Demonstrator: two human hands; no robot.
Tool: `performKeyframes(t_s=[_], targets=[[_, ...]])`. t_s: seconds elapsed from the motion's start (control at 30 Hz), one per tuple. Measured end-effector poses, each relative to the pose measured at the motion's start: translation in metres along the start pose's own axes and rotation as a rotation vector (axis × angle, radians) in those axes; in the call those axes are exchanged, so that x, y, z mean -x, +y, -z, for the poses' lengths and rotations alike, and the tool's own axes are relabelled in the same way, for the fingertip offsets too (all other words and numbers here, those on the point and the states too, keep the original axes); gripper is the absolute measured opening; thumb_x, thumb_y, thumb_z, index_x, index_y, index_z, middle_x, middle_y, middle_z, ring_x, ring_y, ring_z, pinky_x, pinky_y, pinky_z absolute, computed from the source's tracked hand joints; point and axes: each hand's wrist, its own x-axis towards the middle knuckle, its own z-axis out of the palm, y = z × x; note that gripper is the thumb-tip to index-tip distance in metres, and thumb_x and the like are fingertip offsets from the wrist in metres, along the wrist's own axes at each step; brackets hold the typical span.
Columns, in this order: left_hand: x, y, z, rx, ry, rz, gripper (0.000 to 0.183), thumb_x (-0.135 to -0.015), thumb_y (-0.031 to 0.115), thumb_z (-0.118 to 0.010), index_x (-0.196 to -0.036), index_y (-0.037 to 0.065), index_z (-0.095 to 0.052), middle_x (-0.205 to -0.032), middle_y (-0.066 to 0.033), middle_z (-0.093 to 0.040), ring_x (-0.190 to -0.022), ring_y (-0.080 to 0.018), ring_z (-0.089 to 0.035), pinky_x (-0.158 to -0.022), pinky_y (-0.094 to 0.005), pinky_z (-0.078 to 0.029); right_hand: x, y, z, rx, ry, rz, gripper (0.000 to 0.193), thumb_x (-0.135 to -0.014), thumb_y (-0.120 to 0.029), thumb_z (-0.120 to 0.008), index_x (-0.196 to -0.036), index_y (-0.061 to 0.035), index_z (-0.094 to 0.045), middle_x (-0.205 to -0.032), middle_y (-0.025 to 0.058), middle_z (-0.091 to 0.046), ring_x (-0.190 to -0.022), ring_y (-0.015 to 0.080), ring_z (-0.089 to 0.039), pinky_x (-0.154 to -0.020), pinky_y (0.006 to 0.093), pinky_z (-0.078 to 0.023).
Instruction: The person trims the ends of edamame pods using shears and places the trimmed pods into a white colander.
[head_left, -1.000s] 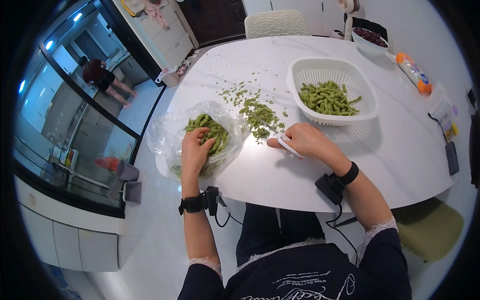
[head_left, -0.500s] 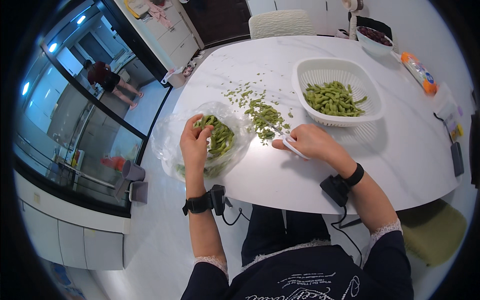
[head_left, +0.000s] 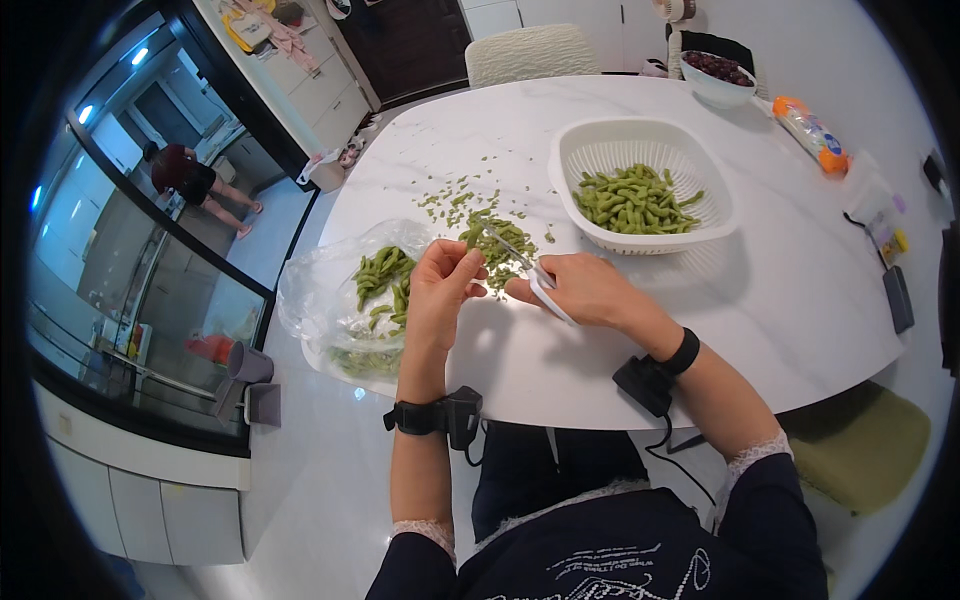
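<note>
Between its thumb and fingers my left hand (head_left: 440,288) pinches a green edamame pod (head_left: 474,236). My right hand (head_left: 585,288) grips white-handled scissors (head_left: 541,288), whose blades reach toward the tip of that pod. Beneath the blades lies a pile of cut green trimmings (head_left: 512,262) on the white table. Left of my left hand, a clear plastic bag (head_left: 312,290) lies open with many edamame pods (head_left: 384,275) in it. Beyond my right hand stands a white slotted basket (head_left: 725,205), with more pods (head_left: 638,200) heaped inside.
Toward the far right, a bowl of dark red fruit (head_left: 718,80) and an orange-and-clear package (head_left: 812,133) sit on the table (head_left: 800,280). A black device (head_left: 898,298) lies near its right edge. A person (head_left: 200,185) bends over in the room behind glass.
My left hand has moved right from the bag and now holds a pod by the scissors. The pods in the bag are more exposed. The view has shifted slightly.
</note>
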Motion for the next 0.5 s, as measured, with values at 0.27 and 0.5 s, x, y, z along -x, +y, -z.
performKeyframes(t_s=[0.27, 0.5], targets=[[-0.003, -0.011, -0.006, 0.157, -0.084, 0.034, 0.008, -0.087, 0.012, -0.062, -0.091, 0.009, -0.055, -0.083, -0.0005, -0.060, -0.074, -0.0077, -0.056, -0.060, -0.0213, -0.044, -0.004, 0.010, -0.006, 0.012, 0.041, 0.019, 0.074, -0.078, -0.073, -0.042, -0.072, -0.0011, -0.061, -0.072, 0.0203, -0.063, -0.073, 0.0383, -0.061, -0.068, 0.0460, -0.047], [-0.001, -0.012, -0.004, 0.192, -0.107, 0.076, 0.008, -0.087, 0.012, -0.062, -0.091, 0.009, -0.056, -0.082, -0.0001, -0.060, -0.073, -0.0071, -0.056, -0.057, -0.0196, -0.045, -0.009, 0.015, -0.010, -0.066, 0.022, 0.001, 0.076, -0.077, -0.074, -0.043, -0.068, -0.0011, -0.060, -0.067, 0.0204, -0.061, -0.069, 0.0386, -0.061, -0.066, 0.0451, -0.048]])
